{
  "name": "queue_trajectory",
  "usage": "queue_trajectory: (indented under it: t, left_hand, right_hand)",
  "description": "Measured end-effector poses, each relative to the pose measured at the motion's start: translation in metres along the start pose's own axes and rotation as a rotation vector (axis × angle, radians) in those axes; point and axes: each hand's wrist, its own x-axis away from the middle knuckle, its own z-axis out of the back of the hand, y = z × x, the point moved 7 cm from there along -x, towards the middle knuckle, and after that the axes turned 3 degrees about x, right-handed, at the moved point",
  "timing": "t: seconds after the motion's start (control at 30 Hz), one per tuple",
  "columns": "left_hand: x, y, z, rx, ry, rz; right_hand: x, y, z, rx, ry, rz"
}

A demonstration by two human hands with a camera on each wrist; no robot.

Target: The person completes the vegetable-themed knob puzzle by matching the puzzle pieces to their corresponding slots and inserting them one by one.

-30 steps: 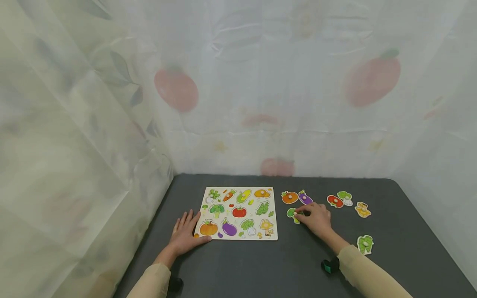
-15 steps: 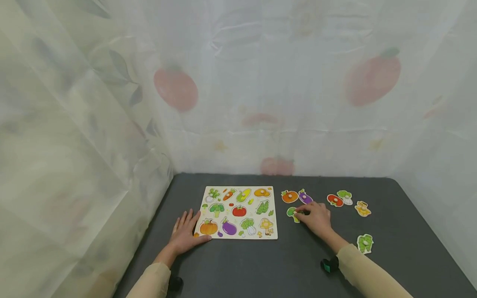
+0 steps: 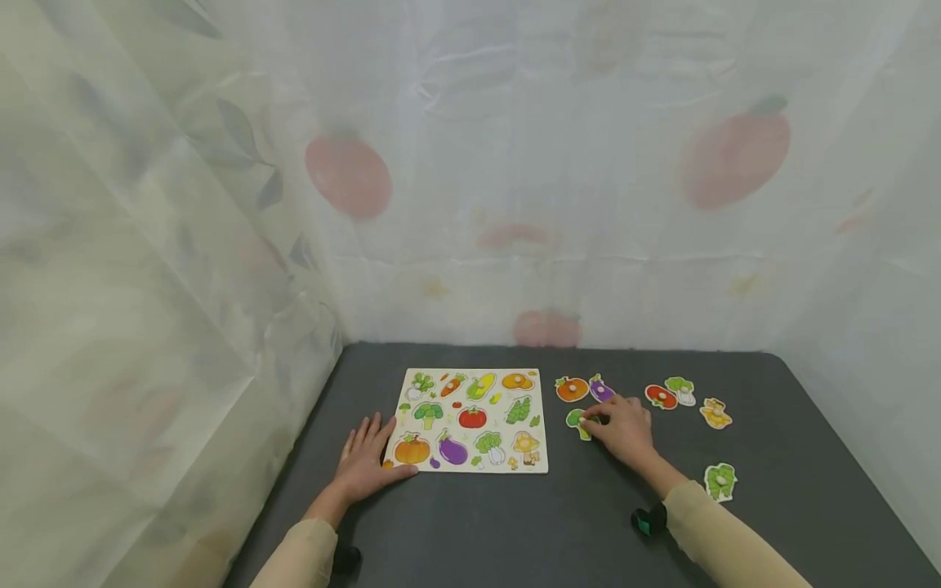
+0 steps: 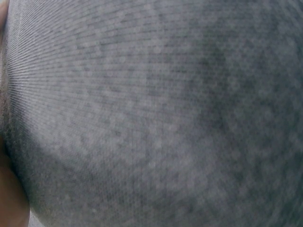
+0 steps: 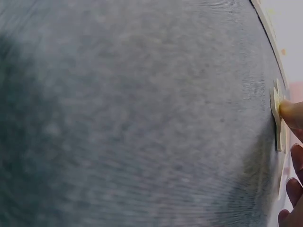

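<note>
Bare cloth (image 3: pixel 588 514) between puzzle board (image 3: pixel 470 420) and loose pieces (image 3: pixel 680 392) (6 scattered)

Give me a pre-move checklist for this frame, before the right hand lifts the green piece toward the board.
1. Right hand on the broccoli piece: ok, fingertips touch its edge.
2. Grip closed around the piece: cannot tell, fingers hide the contact.
3. Puzzle board steadied: ok, left hand rests flat at its near left corner.
4. Piece flat on the table: ok.
5. Neighbours apart: ok for the pumpkin piece; cannot tell for the eggplant piece, close to the knuckles.
6. Free matching slot on board: cannot tell.
</note>
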Motion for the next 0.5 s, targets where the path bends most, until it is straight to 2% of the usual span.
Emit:
queue_trajectory:
  t: [0.23,0.5]
  left_hand:
    - [0.001,0.002,0.000,0.004,0.003,0.005]
    - [0.002,0.003,0.001,0.008,0.006,0.000]
  right_hand:
    - [-0.006,-0.018,0.008,-0.019,0.033,0.004]
    - [-0.024,-0.063,-0.004,-0.079,0.032,0.032]
